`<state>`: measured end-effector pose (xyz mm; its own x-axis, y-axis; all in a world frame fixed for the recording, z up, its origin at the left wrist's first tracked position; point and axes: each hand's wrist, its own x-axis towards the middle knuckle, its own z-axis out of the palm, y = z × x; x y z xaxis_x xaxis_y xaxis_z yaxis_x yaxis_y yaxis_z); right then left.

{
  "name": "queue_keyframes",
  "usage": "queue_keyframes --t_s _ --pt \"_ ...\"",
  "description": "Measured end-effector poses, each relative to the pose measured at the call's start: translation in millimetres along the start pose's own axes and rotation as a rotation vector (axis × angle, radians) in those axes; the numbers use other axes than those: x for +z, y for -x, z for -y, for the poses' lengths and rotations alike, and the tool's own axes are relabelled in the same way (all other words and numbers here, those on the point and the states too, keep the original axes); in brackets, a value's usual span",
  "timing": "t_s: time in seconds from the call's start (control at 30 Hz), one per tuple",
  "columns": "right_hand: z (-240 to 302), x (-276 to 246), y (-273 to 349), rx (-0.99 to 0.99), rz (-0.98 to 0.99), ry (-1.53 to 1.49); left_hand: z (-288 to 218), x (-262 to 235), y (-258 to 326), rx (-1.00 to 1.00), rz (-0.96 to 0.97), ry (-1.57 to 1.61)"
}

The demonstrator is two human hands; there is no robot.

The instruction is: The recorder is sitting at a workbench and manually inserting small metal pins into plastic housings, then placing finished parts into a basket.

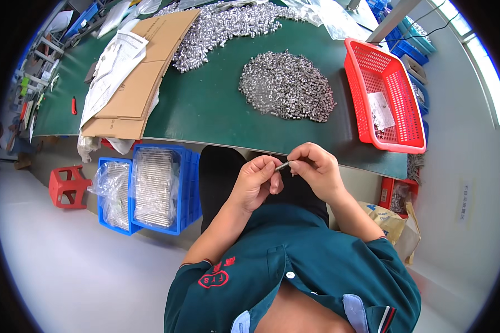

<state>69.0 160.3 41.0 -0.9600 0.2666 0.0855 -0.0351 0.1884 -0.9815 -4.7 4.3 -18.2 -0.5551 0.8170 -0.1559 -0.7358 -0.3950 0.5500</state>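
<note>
Just in front of the table's edge, over my lap, both of my hands meet at a thin grey-green rod [283, 166]. My left hand [256, 178] pinches its left end between thumb and fingers. At the other end, the closed thumb and forefinger of my right hand [318, 170] grip the rod's tip; whether a small part sits there too is hidden by the fingers. Beyond the hands, a round pile of small silvery metal sleeves [289, 86] lies on the green table [205, 105].
A red plastic basket [363, 114] holding a paper slip stands right of the pile. A larger heap of shiny metal parts [228, 28] lies farther back. Flat cardboard [150, 50] covers the left. Blue crates [189, 191] and a red stool [68, 187] stand below the table.
</note>
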Motion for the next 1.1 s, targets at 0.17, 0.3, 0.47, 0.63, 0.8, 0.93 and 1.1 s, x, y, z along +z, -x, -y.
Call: queue_keyframes --t_s 0.17,0.3,0.47,0.63,0.8,0.93,1.1 --pt "3 -7 -1 -0.152 0.063 0.186 -1 2 -1 -0.03 0.077 0.046" --pt "4 -4 2 -0.214 -0.029 0.163 -2 12 -4 -0.02 0.104 0.031" --pt "9 -3 1 -0.085 -0.112 -0.057 -5 13 -9 -0.05 0.169 0.115" --pt "17 -22 -7 -0.012 0.036 0.026 -9 18 -12 -0.027 0.133 0.051" --pt "24 -42 -11 0.146 -0.015 -0.247 -17 39 -31 -0.081 0.172 -0.035" --pt "41 -70 -16 0.073 -0.139 -0.152 -31 82 -65 -0.107 0.165 -0.253" --pt "57 -120 -12 -0.011 -0.356 -0.084 -26 147 -109 -0.128 0.197 -0.385"
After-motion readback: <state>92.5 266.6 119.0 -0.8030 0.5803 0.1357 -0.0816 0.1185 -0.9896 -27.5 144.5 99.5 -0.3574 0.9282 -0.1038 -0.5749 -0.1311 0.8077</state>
